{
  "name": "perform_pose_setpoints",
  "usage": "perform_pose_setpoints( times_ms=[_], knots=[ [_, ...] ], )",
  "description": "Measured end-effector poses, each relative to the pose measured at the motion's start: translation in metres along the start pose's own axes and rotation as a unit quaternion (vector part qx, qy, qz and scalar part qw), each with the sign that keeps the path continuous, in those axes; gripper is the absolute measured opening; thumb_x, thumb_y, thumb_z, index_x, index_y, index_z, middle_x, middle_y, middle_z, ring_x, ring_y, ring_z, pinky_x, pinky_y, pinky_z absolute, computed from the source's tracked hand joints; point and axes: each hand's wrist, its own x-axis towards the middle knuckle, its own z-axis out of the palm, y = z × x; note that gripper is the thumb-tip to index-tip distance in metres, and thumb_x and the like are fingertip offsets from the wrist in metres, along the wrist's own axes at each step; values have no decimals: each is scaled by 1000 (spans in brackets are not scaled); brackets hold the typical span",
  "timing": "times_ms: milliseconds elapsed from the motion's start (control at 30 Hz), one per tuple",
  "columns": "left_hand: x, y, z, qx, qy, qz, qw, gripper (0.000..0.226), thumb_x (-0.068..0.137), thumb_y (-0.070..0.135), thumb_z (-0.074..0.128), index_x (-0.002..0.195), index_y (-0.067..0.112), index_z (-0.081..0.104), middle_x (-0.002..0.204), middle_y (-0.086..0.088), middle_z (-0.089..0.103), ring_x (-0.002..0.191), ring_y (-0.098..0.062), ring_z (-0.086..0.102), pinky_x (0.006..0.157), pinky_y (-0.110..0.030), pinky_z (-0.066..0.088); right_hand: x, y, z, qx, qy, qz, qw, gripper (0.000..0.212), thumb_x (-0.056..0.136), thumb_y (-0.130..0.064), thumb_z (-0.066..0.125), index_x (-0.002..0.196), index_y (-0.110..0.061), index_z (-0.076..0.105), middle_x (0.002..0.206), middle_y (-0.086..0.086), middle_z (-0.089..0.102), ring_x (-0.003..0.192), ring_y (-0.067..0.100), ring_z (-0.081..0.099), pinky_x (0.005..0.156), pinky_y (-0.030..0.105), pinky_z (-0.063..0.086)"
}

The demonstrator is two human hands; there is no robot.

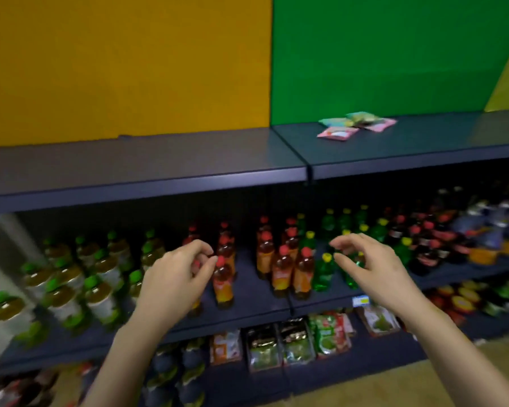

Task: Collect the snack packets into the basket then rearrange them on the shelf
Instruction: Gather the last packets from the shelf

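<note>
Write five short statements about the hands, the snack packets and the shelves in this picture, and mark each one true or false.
1. The snack packets lie on the top shelf. True.
2. The left hand holds a snack packet. False: it is empty, fingers curled.
3. The right hand grips a bottle. False: it is empty and hangs in front of the bottles.
4. The wall behind the packets is green. True.
5. A basket stands on the top shelf. False: no basket is in view.
</note>
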Motion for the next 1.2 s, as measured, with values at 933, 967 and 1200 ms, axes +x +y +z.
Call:
perform_pose_setpoints(
  times_ms=[933, 967, 1200],
  knots=[
    [402, 230, 188, 126, -115, 6, 985, 53, 86, 59, 45, 105, 11, 56, 118, -12, 61, 107, -30, 55, 78, -35, 41, 332, 219, -153, -10, 30, 58, 998, 20, 87, -25, 57, 105, -22, 65, 108, -3, 67, 105, 18, 60, 95, 34, 45],
    [414, 232, 195, 124, -138, -4, 983, 56, 83, 65, 45, 101, 12, 55, 114, -11, 61, 104, -29, 55, 75, -33, 39, 346, 222, -152, -17, 30, 58, 998, 21, 87, -26, 57, 106, -22, 65, 110, -2, 67, 107, 19, 59, 94, 32, 45],
    [455, 246, 222, 120, -213, -86, 966, 86, 65, 71, 62, 122, 9, 46, 125, -7, 51, 113, -26, 50, 87, -32, 42, 427, 242, -150, -36, 24, 75, 996, 38, 91, -38, 50, 119, -14, 59, 121, 6, 62, 114, 27, 54, 89, 31, 41]
  ],
)
